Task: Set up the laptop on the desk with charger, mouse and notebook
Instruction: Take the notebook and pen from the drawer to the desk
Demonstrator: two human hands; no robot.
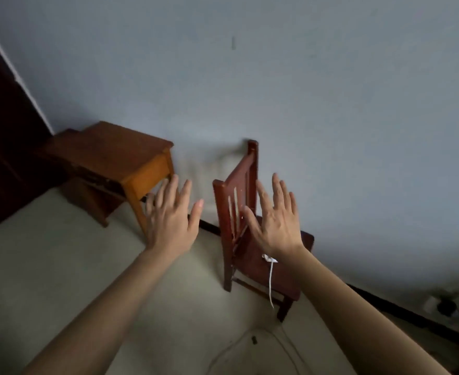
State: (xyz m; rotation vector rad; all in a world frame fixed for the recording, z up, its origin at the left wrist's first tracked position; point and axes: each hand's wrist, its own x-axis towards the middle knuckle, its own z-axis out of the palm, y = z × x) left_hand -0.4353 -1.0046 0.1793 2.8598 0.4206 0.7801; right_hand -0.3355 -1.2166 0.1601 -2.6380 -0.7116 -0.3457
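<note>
Reaching forward, left hand [170, 220] and right hand [275, 223] spread flat.

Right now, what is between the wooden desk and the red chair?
In the head view nothing stands between desk and chair: only bare floor, wall and a dark skirting strip. The open left hand is raised before that gap.

A pale floor [60, 266] fills the lower left and bottom of the frame. On it, left of centre, stands a brown wooden desk [109, 152] against the wall. Just right of it, at centre, stands a dark reddish chair [240, 171]. A white cord [270, 280] lies on the chair's seat, its free end hanging over the front edge. At lower centre a pale cable [250, 330] loops across the floor, a small dark object [254, 340] inside the loop. At far right sits a dark-and-white item [443, 305] – too blurred to identify.
</note>
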